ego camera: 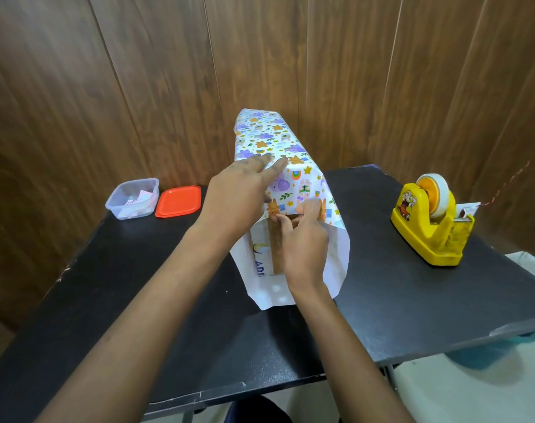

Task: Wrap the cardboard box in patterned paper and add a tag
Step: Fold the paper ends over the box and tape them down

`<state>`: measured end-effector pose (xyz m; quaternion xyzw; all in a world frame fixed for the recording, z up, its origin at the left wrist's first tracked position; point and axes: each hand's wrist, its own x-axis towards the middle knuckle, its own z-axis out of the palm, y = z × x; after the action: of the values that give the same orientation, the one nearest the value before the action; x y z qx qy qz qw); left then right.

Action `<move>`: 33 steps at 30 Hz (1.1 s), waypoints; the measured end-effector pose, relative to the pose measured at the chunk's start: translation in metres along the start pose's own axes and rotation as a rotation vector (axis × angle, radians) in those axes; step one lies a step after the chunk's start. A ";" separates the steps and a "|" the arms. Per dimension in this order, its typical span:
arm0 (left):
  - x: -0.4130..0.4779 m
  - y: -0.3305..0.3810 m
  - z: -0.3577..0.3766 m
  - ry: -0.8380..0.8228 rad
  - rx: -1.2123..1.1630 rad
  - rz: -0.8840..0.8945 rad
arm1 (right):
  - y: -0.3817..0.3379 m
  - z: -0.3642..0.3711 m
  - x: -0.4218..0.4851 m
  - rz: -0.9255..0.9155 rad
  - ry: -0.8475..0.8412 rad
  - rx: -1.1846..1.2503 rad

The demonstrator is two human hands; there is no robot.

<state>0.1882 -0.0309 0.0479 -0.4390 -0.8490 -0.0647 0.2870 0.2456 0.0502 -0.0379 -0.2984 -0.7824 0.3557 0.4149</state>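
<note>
Patterned paper (269, 132) drapes over the top and sides of your cardboard box (277, 248), which lies lengthwise at the middle of the black counter (168, 300). The box's near end is uncovered, with brown card showing between white paper flaps. Your left hand (238, 196) lies flat on the paper on top of the box, fingers straight. Your right hand (306, 242) is at the box's near end, fingers curled, pinching the paper's edge at the top. Right of the box stands a yellow tape dispenser (431, 227). Left of the box sit a clear container (132, 198) with paper slips inside and, just beside it, an orange lid (178, 200).
</note>
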 end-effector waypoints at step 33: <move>0.004 -0.003 0.004 0.066 -0.139 -0.007 | -0.014 -0.068 -0.031 -0.053 -0.411 0.311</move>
<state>0.1826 -0.0281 0.0473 -0.4523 -0.8342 -0.1389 0.2832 0.3168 0.0395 -0.0129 -0.1319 -0.7937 0.5139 0.2975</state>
